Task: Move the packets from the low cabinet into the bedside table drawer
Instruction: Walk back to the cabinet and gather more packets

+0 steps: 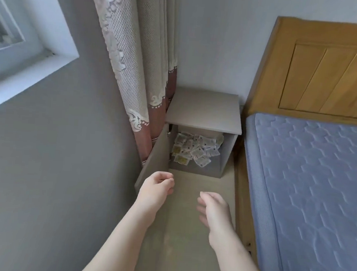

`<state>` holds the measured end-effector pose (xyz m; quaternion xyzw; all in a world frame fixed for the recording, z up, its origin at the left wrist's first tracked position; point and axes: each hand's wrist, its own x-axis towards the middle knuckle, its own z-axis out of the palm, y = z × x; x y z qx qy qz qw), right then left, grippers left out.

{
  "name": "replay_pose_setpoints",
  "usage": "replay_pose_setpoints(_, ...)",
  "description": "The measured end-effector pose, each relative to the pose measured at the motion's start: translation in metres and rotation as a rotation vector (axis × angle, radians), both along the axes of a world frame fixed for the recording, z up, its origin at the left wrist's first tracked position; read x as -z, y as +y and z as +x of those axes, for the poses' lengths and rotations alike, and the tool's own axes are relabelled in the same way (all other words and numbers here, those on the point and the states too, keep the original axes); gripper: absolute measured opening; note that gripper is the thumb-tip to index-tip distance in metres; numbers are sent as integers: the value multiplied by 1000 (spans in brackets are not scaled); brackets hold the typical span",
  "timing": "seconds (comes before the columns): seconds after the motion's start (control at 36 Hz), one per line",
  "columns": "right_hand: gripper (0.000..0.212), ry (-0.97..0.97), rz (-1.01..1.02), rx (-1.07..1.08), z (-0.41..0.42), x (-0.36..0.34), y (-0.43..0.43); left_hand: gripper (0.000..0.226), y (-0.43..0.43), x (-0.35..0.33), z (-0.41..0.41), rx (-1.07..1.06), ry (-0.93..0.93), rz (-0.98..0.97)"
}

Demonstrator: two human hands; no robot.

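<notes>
We could not read any writing. The packets (195, 149) carried small dark marks and printing, but it was too small and too blurred to make out, and no brand could be told.

The low cabinet (203, 111) stood in the corner, between the curtain (127, 45) and the bed (308, 188). Its door (156, 155) was swung open to the left, so we looked directly into its one compartment. All the packets were inside, in a loose heap on the bottom of the cabinet, more toward the back and the left. Most were white. A few at the front left looked yellowish.

The packets were flat and nearly square, and they overlapped each other. They were turned in many directions, some lying flat and some tilted against others, so the heap had no common long axis.

Our left hand (156, 186) hung just in front of the edge of the open door, with the fingers loosely curled and nothing in them. Our right hand (213, 206) was over the floor (183, 221), nearer to the bed, with relaxed fingers, also holding nothing. The two hands were apart, and both were in front of the cabinet, not touching the packets.
</notes>
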<state>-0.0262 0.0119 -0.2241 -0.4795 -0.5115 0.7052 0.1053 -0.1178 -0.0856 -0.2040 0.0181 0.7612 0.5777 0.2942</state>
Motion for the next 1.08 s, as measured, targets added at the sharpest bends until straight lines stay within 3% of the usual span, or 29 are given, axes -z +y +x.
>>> replay_pose_setpoints(0.33, 2, -117, -61, -58, -125, 50, 149, 14, 146, 62, -138, -39, -84, -78)
replay_pose_setpoints(0.44, 14, -166, -65, -71, -182, 74, 191, 10, 191, 95, -196, -29, -97, -97)
replay_pose_setpoints(0.61, 7, -161, -81, -102, -279, 127, 263, 14, 261, 148, -287, -1, -76, -161)
replay_pose_setpoints(0.92, 6, -241, -126, -177, -377, 321, 362, 21, 349, 337, -373, -6, -73, -265)
replay_pose_setpoints(1.08, 18, -316, 36, -290, -407, 464, 395, 16, 380, 468, -398, 60, -65, -321)
